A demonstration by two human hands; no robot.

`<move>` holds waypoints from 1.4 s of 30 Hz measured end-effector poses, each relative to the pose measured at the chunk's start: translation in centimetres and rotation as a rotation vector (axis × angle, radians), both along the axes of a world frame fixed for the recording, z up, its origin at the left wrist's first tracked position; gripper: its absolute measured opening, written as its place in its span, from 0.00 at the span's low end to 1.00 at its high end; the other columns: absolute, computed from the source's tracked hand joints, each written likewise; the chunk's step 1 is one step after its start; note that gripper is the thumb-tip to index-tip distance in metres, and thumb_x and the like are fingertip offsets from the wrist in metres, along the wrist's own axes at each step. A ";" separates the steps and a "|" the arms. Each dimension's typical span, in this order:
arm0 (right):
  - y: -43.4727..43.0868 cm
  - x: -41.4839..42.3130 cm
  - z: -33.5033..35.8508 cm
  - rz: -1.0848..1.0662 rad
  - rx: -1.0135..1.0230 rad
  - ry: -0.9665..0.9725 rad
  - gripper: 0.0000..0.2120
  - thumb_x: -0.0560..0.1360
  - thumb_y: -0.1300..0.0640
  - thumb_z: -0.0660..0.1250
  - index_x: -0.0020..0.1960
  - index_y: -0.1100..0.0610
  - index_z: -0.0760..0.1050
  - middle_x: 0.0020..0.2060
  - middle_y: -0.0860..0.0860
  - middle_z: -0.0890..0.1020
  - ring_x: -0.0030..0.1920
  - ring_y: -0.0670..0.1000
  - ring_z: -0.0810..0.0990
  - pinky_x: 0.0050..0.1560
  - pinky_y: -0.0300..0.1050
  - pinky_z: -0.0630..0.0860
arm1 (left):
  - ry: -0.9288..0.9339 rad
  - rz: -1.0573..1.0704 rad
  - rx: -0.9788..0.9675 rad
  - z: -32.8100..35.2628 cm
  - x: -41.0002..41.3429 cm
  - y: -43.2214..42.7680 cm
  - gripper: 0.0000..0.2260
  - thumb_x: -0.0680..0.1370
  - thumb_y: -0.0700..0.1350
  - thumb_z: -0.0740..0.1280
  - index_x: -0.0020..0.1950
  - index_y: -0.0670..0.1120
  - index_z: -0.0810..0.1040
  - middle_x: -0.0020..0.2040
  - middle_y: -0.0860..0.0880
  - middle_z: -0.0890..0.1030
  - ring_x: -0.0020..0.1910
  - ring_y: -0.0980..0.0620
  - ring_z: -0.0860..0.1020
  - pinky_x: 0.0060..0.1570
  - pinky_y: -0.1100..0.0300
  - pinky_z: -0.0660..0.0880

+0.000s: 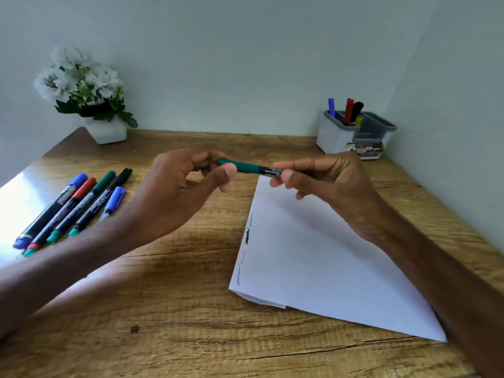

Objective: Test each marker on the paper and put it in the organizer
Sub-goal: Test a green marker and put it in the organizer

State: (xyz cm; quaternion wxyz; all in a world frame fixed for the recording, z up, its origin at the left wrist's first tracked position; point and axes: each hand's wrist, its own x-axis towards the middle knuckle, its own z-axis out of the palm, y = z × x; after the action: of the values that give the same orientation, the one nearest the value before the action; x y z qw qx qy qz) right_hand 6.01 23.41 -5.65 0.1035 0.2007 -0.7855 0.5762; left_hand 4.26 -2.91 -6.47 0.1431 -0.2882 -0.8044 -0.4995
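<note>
Markers number nine in all. One green marker sits near the centre, held between two hands, the left hand and the right hand. Five loose markers lie side by side at 9 o'clock: two with blue caps, one red, one green, one black. Three more stand in one organizer at 2 o'clock: one blue marker, one red marker, one black marker. One sheet of paper lies at 5 o'clock, bearing four scribbles. One potted white-flowered plant stands at 10 o'clock.
</note>
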 end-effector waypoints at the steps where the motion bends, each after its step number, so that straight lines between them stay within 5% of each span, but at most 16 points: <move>1: 0.3 0.0 0.0 -0.016 0.072 0.032 0.11 0.76 0.62 0.73 0.58 0.60 0.85 0.48 0.52 0.89 0.51 0.48 0.87 0.49 0.40 0.82 | -0.001 -0.001 0.007 0.1 -0.1 0.1 0.06 0.80 0.49 0.69 0.53 0.50 0.83 0.40 0.50 0.85 0.25 0.61 0.73 0.27 0.70 0.69; 5: -0.1 0.2 0.2 -0.065 0.300 0.165 0.12 0.76 0.58 0.76 0.58 0.54 0.86 0.51 0.42 0.87 0.54 0.38 0.84 0.56 0.32 0.78 | 0.096 0.026 -0.085 0.7 0.3 1.2 0.08 0.78 0.54 0.71 0.53 0.53 0.85 0.42 0.56 0.86 0.27 0.48 0.79 0.30 0.51 0.79; 7: -0.3 0.4 0.4 -0.096 0.370 0.253 0.10 0.76 0.56 0.75 0.58 0.52 0.86 0.51 0.40 0.87 0.53 0.37 0.84 0.55 0.33 0.78 | 0.155 0.046 -0.110 1.5 0.7 2.4 0.09 0.78 0.54 0.71 0.53 0.53 0.86 0.42 0.58 0.86 0.34 0.52 0.83 0.36 0.48 0.80; 12: 1.7 -0.4 1.3 -0.299 0.378 0.329 0.13 0.79 0.57 0.72 0.63 0.50 0.83 0.51 0.43 0.87 0.52 0.40 0.84 0.54 0.44 0.81 | 0.133 0.043 -0.126 3.6 -0.5 5.6 0.07 0.82 0.53 0.67 0.56 0.53 0.82 0.43 0.59 0.85 0.37 0.66 0.80 0.36 0.64 0.77; 16: 4.4 -1.5 3.0 -0.486 0.177 0.310 0.22 0.76 0.66 0.72 0.66 0.51 0.74 0.49 0.45 0.86 0.48 0.42 0.86 0.49 0.41 0.83 | 0.057 -0.042 -0.384 3.4 -3.6 8.2 0.05 0.79 0.47 0.69 0.54 0.51 0.82 0.46 0.56 0.84 0.46 0.60 0.81 0.47 0.57 0.80; 20: 7.3 -3.1 5.5 -0.643 0.191 0.406 0.34 0.75 0.69 0.72 0.74 0.45 0.66 0.49 0.51 0.86 0.43 0.45 0.87 0.42 0.40 0.84 | 0.082 -0.175 -0.717 2.5 -6.3 10.3 0.11 0.77 0.50 0.72 0.58 0.50 0.81 0.54 0.57 0.82 0.50 0.57 0.81 0.52 0.55 0.80; 28: 10.5 -8.1 7.3 -0.756 0.137 0.542 0.27 0.75 0.68 0.74 0.70 0.53 0.70 0.48 0.54 0.86 0.42 0.46 0.87 0.46 0.44 0.85 | 0.037 -0.280 -0.824 1.3 -7.9 11.7 0.12 0.77 0.53 0.73 0.59 0.52 0.83 0.55 0.57 0.81 0.51 0.59 0.78 0.47 0.66 0.74; 33: 10.6 -9.8 6.4 -0.760 0.178 0.577 0.26 0.76 0.67 0.73 0.69 0.53 0.70 0.47 0.51 0.84 0.41 0.34 0.83 0.43 0.27 0.78 | 0.035 -0.274 -0.828 1.2 -8.2 11.8 0.13 0.78 0.53 0.73 0.60 0.52 0.82 0.56 0.58 0.81 0.52 0.59 0.78 0.45 0.68 0.73; 42: 10.7 -10.7 4.8 -0.771 0.208 0.539 0.23 0.78 0.68 0.70 0.70 0.52 0.71 0.48 0.56 0.85 0.43 0.46 0.85 0.42 0.27 0.78 | 0.015 -0.288 -0.813 1.2 -8.4 12.0 0.13 0.78 0.52 0.73 0.61 0.50 0.82 0.54 0.58 0.79 0.52 0.58 0.77 0.41 0.71 0.68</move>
State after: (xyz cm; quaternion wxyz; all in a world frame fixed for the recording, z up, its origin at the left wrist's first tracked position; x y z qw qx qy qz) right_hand -4.74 34.07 -0.90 0.4890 0.0462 -0.8013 0.3416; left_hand -4.11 9.08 -5.32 -0.0474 -0.4343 -0.8861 -0.1546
